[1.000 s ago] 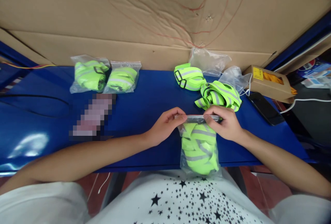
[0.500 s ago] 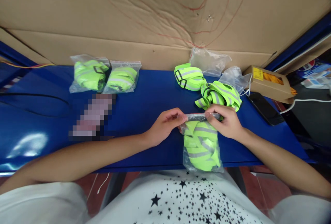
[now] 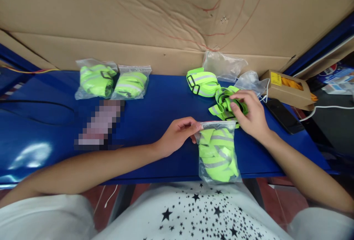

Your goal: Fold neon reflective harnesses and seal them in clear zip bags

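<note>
Between thumb and fingers, my left hand pinches the top left corner of a clear zip bag. Folded neon-yellow reflective straps with grey stripes fill this bag, which hangs at the table's front edge. My right hand is off the bag, its thumb and fingers apart and slightly curled. It hovers over or touches a loose heap of reflective straps just behind the bag; whether it touches cannot be told. A rolled reflective strap with black buckles lies behind that heap.
Two filled zip bags stand at the back left of the blue table. Empty clear bags lean at the back right, near a cardboard box and a black phone. A blurred-out item lies left.
My right hand has let go of the zip bag's top edge and moved up and right to the loose straps. The left hand keeps its pinch, and the bag has shifted slightly right.
</note>
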The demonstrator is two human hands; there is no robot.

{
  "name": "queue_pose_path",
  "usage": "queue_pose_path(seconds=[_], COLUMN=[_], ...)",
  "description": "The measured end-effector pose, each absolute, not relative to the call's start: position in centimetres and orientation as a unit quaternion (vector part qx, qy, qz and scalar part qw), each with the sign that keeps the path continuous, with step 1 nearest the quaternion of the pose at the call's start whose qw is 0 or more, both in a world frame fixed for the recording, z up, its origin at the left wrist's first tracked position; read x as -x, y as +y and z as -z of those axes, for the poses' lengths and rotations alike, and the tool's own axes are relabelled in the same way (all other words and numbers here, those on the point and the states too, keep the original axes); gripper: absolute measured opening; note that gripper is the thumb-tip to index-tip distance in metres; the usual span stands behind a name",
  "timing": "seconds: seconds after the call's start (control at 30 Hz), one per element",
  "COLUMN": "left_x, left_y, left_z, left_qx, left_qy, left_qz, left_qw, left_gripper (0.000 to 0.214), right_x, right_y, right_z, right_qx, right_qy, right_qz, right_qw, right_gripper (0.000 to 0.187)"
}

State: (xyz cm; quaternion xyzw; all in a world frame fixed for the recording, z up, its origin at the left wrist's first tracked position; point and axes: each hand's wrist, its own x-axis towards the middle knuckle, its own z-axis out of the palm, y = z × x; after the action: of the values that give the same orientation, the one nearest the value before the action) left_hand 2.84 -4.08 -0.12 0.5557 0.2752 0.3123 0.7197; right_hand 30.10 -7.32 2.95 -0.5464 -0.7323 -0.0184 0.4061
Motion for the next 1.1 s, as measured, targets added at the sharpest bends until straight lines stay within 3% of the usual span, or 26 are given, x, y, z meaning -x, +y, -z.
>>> queue_pose_path(seconds=[0.13,0.33,0.4,0.5,0.57,0.67,0.8,1.1], left_x=[-2.9,-2.9,-2.5,-1.5,-0.9,-0.7,-1.3,-1.6], left_y=[-4.0,-4.1,-4.3,-5.0,-5.6,-6.5,-6.5,-6.3], left_z=[0.1,0.3,0.1,-0.4,-0.7,-0.9,-0.9,-0.7], left_qx=[-0.562,-0.610,-0.667,-0.802,-0.881,-0.950,-0.983,-0.974], left_qy=[0.277,0.281,0.290,0.218,0.090,-0.058,-0.074,-0.039], left_qz=[-0.293,-0.297,-0.360,-0.431,-0.409,-0.286,-0.148,-0.181], left_qw=[0.723,0.678,0.585,0.352,0.221,0.113,0.084,0.128], left_gripper=[0.039,0.034,0.035,0.049,0.052,0.047,0.047,0.045], right_x=[-32.1,-32.1,-31.8,-31.6,-31.9,-32.4,-32.6,-32.3], right_y=[-5.8,-6.0,-6.3,-6.5,-6.6,-6.4,-6.3,-6.3], right_z=[-2.1,-1.2,-1.4,-1.9,-2.1,-2.0,-1.7,-1.8], right_qx=[0.587,0.586,0.589,0.621,0.657,0.694,0.692,0.674], right_qy=[-0.741,-0.783,-0.779,-0.748,-0.714,-0.693,-0.714,-0.727], right_qz=[0.047,0.064,0.064,0.081,0.108,0.103,0.041,0.059], right_qw=[0.323,0.200,0.203,0.220,0.218,0.169,0.096,0.122], right_gripper=[0.039,0.043,0.045,0.054,0.066,0.078,0.069,0.065])
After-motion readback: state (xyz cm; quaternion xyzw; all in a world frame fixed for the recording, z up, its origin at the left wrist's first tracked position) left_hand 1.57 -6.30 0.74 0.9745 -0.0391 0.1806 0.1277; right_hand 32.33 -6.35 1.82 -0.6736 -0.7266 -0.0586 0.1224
